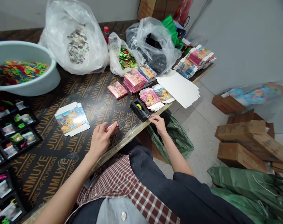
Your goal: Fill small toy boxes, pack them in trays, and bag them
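My left hand [99,138] lies on the table's near side, its thumb and fingers closed round a small pink box [113,128] that it partly hides. At the table edge, my right hand [158,123] pinches clear tape at the front of a black tape dispenser [139,109] with a yellow core. Just behind the dispenser lie flat pink cartons [151,98] and blue-yellow cartons [164,94]. One pink box [117,90] rests alone beside a stack of pink boxes [134,78]. Left of my left hand are flat blue cartons [72,119].
A pale blue basin [41,85] of colourful pieces and black trays [29,124] occupy the left. Plastic bags [95,46] line the back. White card sheets [178,87] overhang the right edge. A green sack [176,137] and cardboard boxes [241,133] are on the floor.
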Motion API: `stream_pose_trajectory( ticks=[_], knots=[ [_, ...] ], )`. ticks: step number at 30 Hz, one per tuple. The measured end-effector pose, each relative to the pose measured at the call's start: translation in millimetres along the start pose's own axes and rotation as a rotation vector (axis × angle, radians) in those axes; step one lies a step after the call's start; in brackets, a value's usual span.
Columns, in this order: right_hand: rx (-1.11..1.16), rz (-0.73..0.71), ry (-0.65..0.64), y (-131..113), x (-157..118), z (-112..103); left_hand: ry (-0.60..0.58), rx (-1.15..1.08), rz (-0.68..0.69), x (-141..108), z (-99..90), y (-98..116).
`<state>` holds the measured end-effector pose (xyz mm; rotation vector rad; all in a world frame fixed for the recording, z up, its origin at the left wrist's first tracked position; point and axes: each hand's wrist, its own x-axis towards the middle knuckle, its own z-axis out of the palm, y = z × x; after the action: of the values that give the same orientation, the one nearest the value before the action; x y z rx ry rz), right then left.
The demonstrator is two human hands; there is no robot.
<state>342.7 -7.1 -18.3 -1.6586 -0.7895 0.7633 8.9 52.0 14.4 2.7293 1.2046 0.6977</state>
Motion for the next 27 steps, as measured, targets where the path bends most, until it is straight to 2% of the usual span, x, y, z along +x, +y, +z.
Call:
stream_pose_trajectory(
  ticks=[3,7,12,16,19,21,25,27],
  knots=[
    [-0.023,0.002,0.012,11.2,1.2,4.2,0.063,-0.079,-0.014,-2.4,3.2,-0.7],
    [-0.114,-0.072,0.057,21.7,4.5,8.4,0.155,-0.171,-0.036,-5.6,9.1,1.7],
    [-0.133,-0.152,0.186,28.0,1.8,9.1,0.171,-0.219,-0.021,-6.8,10.8,1.0],
    [-0.074,-0.179,0.225,18.2,-9.1,15.2,0.216,-0.234,0.031,-7.3,11.3,-2.5],
    [-0.031,-0.184,0.195,-2.9,-31.1,31.5,0.264,-0.247,0.061,-7.1,12.6,-3.0],
    [0.033,-0.12,0.015,-21.8,-50.0,50.2,0.298,-0.263,0.072,-6.8,13.5,-2.6],
    [0.306,0.154,-0.589,-57.7,-79.5,95.2,0.347,-0.283,0.087,-6.4,14.6,-1.2],
    [0.43,0.247,-0.746,-67.8,-85.3,113.0,0.345,-0.283,0.095,-6.5,14.8,-1.2]
  ],
)
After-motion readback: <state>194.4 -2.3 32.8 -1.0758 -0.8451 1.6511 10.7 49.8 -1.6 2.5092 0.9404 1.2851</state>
